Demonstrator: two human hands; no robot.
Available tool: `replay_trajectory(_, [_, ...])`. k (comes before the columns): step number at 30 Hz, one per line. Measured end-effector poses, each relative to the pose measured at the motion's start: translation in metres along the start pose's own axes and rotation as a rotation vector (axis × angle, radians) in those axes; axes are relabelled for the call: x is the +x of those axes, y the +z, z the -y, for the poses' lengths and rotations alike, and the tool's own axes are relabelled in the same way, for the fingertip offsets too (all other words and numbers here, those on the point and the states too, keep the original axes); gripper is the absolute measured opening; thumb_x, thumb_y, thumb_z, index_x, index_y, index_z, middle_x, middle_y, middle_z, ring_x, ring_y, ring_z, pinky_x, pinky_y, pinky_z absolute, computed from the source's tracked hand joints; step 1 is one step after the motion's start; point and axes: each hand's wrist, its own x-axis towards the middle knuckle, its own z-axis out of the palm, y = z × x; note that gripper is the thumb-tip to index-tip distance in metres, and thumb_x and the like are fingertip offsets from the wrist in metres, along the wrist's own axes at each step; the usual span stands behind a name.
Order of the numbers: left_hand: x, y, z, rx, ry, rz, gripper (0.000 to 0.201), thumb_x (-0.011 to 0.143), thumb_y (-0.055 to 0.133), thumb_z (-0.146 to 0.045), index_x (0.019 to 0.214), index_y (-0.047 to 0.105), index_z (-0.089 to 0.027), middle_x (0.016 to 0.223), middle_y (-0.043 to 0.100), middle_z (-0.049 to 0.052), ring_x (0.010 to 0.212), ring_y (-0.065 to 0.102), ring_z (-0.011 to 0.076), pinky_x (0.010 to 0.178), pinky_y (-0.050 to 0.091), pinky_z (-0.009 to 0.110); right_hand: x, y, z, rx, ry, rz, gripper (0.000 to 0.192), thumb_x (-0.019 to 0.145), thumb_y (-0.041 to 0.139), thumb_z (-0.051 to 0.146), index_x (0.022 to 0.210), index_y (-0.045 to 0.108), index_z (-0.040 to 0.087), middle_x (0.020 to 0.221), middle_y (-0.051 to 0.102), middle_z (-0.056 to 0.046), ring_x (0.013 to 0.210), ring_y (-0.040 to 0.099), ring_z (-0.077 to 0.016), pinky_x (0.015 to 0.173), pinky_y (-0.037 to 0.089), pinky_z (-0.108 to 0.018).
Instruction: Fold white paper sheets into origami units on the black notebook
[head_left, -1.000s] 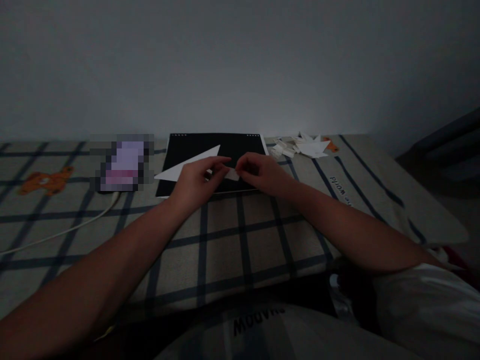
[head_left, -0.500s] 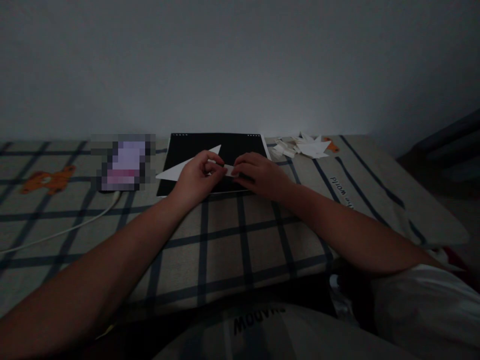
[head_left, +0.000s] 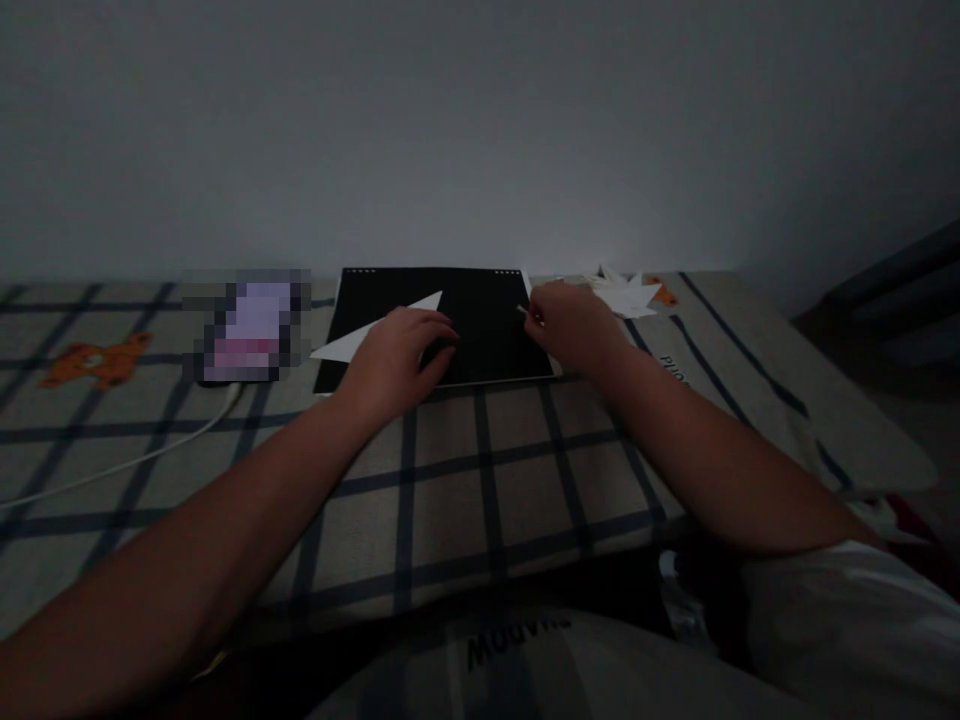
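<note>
My left hand (head_left: 397,355) rests over the left half of a black sheet-like board (head_left: 487,330), its fingers curved and the thumb apart, holding nothing that I can see. Under and behind it lies a pointed piece of folded white paper (head_left: 346,346), partly covered by the hand. At the board's right edge my right hand (head_left: 570,325) is closed in a pinch, and a small bit of white paper (head_left: 522,311) pokes out from its fingertips. Just beyond that hand sits a pile of folded white paper pieces (head_left: 630,295), partly hidden by it.
A phone (head_left: 251,325) with a blurred screen lies on the left, a white cable (head_left: 187,437) running from it. The table has a checked cloth (head_left: 450,470) with orange bear prints (head_left: 97,360). A grey wall (head_left: 450,130) stands right behind.
My right hand has moved away from the left, to the right, carrying the small white paper. My left hand has let go of that paper and loosened its fingers.
</note>
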Motion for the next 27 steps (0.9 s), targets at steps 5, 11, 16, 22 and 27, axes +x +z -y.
replay_trajectory(5, [0.001,0.002,0.007,0.143,-0.024,0.063,0.035,0.102,0.066,-0.033,0.129,0.079,-0.015,0.150,0.071,0.020,0.141,0.065,0.0403,0.120,0.052,0.061,0.001,0.001,-0.012,-0.104,0.086,0.140,0.026,0.097,0.063,0.015,0.110,0.085,0.012,0.104,0.083,-0.020,0.096,0.076,-0.0321,0.077,0.054,-0.038])
replay_trajectory(11, [-0.001,0.002,0.006,0.222,-0.114,0.130,0.053,0.104,0.067,-0.044,0.146,0.071,-0.011,0.161,0.063,0.023,0.148,0.060,0.0426,0.125,0.048,0.061,0.002,0.011,-0.016,-0.089,0.080,0.124,0.025,0.099,0.064,0.015,0.110,0.086,0.014,0.103,0.084,-0.022,0.095,0.078,-0.0335,0.074,0.057,-0.039])
replay_trajectory(16, [0.001,0.002,0.010,0.252,-0.118,0.199,0.057,0.106,0.061,-0.047,0.149,0.069,-0.009,0.158,0.066,0.022,0.147,0.062,0.0419,0.125,0.049,0.060,0.004,0.010,-0.020,-0.076,0.146,0.165,0.029,0.105,0.058,0.015,0.108,0.087,0.013,0.107,0.083,-0.025,0.100,0.080,-0.0381,0.080,0.059,-0.045])
replay_trajectory(22, [0.000,0.002,0.008,0.129,-0.022,0.325,0.065,0.108,0.058,-0.051,0.159,0.062,-0.012,0.171,0.055,0.021,0.161,0.051,0.0380,0.134,0.042,0.056,0.003,0.003,-0.011,-0.019,0.058,0.085,0.034,0.108,0.055,0.023,0.113,0.086,0.011,0.114,0.082,-0.024,0.104,0.078,-0.0382,0.087,0.059,-0.049])
replay_trajectory(27, [-0.003,0.003,0.006,-0.020,0.105,0.389,0.064,0.108,0.059,-0.052,0.161,0.060,-0.016,0.175,0.052,0.018,0.163,0.050,0.0342,0.135,0.041,0.052,0.002,0.023,-0.001,0.280,-0.532,0.028,0.035,0.106,0.063,0.022,0.135,0.080,0.016,0.136,0.079,-0.018,0.124,0.072,-0.0333,0.108,0.056,-0.049])
